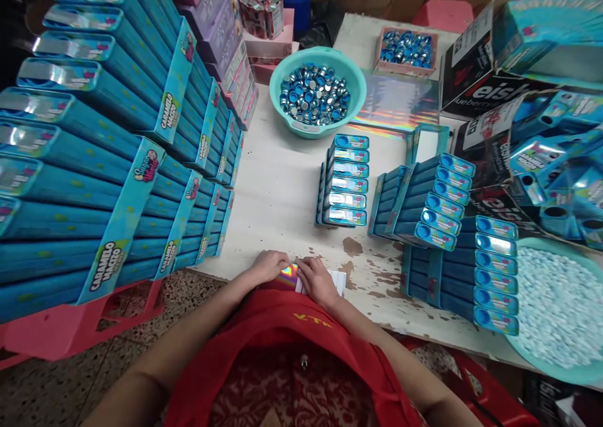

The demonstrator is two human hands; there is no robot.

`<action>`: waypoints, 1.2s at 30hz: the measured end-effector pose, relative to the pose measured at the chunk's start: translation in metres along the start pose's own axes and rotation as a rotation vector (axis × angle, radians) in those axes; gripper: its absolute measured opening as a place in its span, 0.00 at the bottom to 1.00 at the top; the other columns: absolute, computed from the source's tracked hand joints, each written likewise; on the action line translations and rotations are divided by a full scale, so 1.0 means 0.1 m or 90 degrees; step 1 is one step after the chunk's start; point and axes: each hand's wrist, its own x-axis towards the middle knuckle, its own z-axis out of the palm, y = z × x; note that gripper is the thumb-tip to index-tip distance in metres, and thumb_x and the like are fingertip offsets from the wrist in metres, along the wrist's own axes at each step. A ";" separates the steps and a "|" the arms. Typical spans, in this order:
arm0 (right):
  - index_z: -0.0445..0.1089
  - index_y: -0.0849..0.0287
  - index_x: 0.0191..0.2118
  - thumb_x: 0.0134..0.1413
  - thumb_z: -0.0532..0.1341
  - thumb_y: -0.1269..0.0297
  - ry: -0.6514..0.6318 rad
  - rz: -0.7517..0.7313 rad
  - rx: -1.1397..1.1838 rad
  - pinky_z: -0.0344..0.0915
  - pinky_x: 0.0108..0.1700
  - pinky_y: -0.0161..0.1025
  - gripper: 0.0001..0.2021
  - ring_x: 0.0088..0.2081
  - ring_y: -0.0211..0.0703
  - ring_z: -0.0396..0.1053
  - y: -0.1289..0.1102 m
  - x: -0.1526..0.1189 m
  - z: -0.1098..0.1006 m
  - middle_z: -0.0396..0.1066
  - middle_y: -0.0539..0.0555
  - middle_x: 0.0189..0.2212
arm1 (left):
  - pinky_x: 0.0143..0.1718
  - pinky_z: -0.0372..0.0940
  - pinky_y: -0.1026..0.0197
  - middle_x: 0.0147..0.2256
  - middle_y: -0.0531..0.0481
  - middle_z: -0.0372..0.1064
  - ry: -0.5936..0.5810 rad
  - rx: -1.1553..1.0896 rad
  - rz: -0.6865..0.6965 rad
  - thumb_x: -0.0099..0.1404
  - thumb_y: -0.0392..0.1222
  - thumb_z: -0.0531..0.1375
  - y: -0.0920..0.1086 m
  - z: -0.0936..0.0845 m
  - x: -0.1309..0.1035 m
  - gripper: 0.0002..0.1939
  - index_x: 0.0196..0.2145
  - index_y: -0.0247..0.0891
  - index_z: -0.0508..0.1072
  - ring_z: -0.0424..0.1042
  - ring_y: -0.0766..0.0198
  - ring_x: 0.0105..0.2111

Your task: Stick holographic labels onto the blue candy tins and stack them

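Observation:
My left hand pinches the left side of a small shiny iridescent piece at the table's front edge. Fingers of my right hand press on the right side of the same piece. White sheets lie partly beneath my right hand. Beyond the hands, a bundle of blue candy boxes stands on the white table. More blue bundles are to the right of it, with another bundle nearer the front.
Tall stacks of blue boxes fill the left side. A teal basin of blue and silver caps sits at the back. At right are open cartons and a basin of pale candies.

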 end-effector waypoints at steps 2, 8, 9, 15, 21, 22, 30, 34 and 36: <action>0.63 0.60 0.54 0.61 0.50 0.67 -0.015 -0.038 -0.035 0.67 0.44 0.46 0.17 0.43 0.48 0.63 0.03 -0.02 0.03 0.68 0.61 0.43 | 0.34 0.58 0.64 0.34 0.49 0.76 -0.005 -0.012 -0.009 0.60 0.41 0.53 0.00 -0.01 0.02 0.13 0.35 0.39 0.76 0.71 0.61 0.35; 0.62 0.59 0.55 0.61 0.51 0.67 -0.046 -0.095 -0.131 0.56 0.54 0.54 0.17 0.51 0.51 0.60 0.01 -0.09 0.04 0.65 0.60 0.52 | 0.32 0.57 0.65 0.34 0.48 0.75 -0.025 -0.020 -0.038 0.58 0.38 0.54 0.04 -0.03 0.04 0.12 0.34 0.36 0.77 0.70 0.63 0.34; 0.63 0.59 0.54 0.61 0.51 0.68 -0.049 -0.106 -0.138 0.55 0.55 0.55 0.16 0.52 0.51 0.59 0.01 -0.09 0.03 0.65 0.60 0.53 | 0.32 0.57 0.65 0.34 0.48 0.75 -0.028 -0.019 -0.044 0.58 0.38 0.54 0.05 -0.03 0.05 0.12 0.34 0.36 0.77 0.70 0.63 0.34; 0.70 0.58 0.40 0.58 0.57 0.62 -0.029 -0.044 -0.044 0.60 0.46 0.46 0.09 0.45 0.48 0.62 -0.04 -0.02 -0.04 0.70 0.58 0.44 | 0.33 0.58 0.66 0.35 0.50 0.76 -0.022 0.000 -0.073 0.58 0.39 0.54 0.07 -0.05 0.08 0.12 0.35 0.39 0.77 0.71 0.63 0.35; 0.68 0.57 0.27 0.55 0.59 0.67 -0.059 0.146 0.093 0.62 0.36 0.41 0.06 0.33 0.45 0.65 -0.17 0.11 -0.12 0.69 0.53 0.25 | 0.39 0.60 0.61 0.37 0.49 0.76 -0.004 0.023 -0.052 0.60 0.40 0.53 0.06 -0.01 0.09 0.13 0.35 0.42 0.77 0.71 0.58 0.38; 0.67 0.57 0.26 0.55 0.59 0.67 -0.050 0.160 0.129 0.62 0.35 0.40 0.07 0.32 0.44 0.65 -0.20 0.12 -0.17 0.69 0.52 0.25 | 0.40 0.60 0.60 0.37 0.49 0.76 0.001 0.026 -0.046 0.61 0.40 0.52 0.06 -0.01 0.08 0.13 0.34 0.42 0.77 0.71 0.58 0.39; 0.66 0.57 0.28 0.54 0.60 0.62 0.116 0.263 0.343 0.63 0.34 0.37 0.07 0.30 0.40 0.66 -0.49 0.23 -0.90 0.69 0.49 0.25 | 0.48 0.60 0.60 0.45 0.49 0.71 0.118 -0.289 0.147 0.61 0.49 0.55 0.37 -0.22 -0.33 0.18 0.46 0.39 0.70 0.67 0.60 0.46; 0.67 0.57 0.29 0.54 0.60 0.61 0.249 0.261 0.290 0.62 0.35 0.38 0.06 0.30 0.40 0.65 -0.58 0.38 -1.24 0.68 0.49 0.26 | 0.33 0.61 0.65 0.23 0.55 0.66 0.059 -0.343 0.139 0.63 0.48 0.50 0.70 -0.51 -0.44 0.14 0.29 0.37 0.69 0.66 0.67 0.27; 0.68 0.56 0.29 0.54 0.60 0.62 0.334 0.237 0.225 0.62 0.37 0.39 0.05 0.33 0.41 0.65 -0.57 0.51 -1.38 0.68 0.50 0.27 | 0.30 0.60 0.65 0.21 0.56 0.62 0.087 -0.317 0.171 0.63 0.48 0.49 0.86 -0.72 -0.39 0.14 0.27 0.38 0.67 0.63 0.68 0.25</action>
